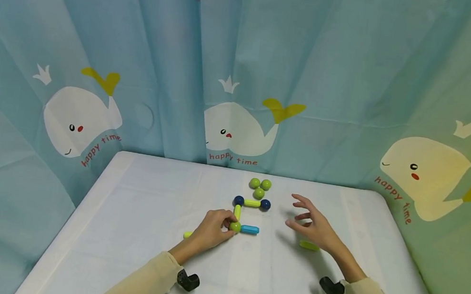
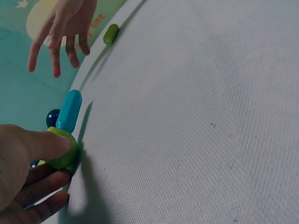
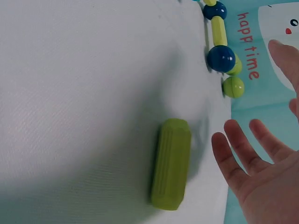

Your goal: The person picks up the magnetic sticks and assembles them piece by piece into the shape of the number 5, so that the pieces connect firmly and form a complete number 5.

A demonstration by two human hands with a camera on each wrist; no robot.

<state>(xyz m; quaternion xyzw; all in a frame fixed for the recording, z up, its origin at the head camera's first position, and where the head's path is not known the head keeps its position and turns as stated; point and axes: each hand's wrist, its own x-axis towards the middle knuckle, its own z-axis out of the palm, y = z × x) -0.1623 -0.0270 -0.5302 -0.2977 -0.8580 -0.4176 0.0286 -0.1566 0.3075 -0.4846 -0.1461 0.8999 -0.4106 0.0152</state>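
Observation:
My left hand (image 1: pixel 212 231) pinches a green ball (image 1: pixel 234 227) between thumb and fingers. From that ball a blue rod (image 1: pixel 250 229) sticks out to the right, and a yellow-green rod (image 1: pixel 237 212) runs back to a dark blue ball (image 1: pixel 239 200). A second yellow-green rod (image 1: pixel 252 203) links it to another dark blue ball (image 1: pixel 265 205). My right hand (image 1: pixel 314 227) hovers over the table to the right, fingers spread and holding nothing. Below it lies a loose yellow-green rod (image 3: pixel 171 164), apart from the fingers.
Several loose pieces lie about: three green balls (image 1: pixel 259 193) behind the joined pieces, and a yellow-green rod (image 1: pixel 187 234) partly hidden by the left wrist. A white table (image 1: pixel 123 231) carries everything. Behind it hangs a blue-green curtain (image 1: pixel 337 81) printed with whales.

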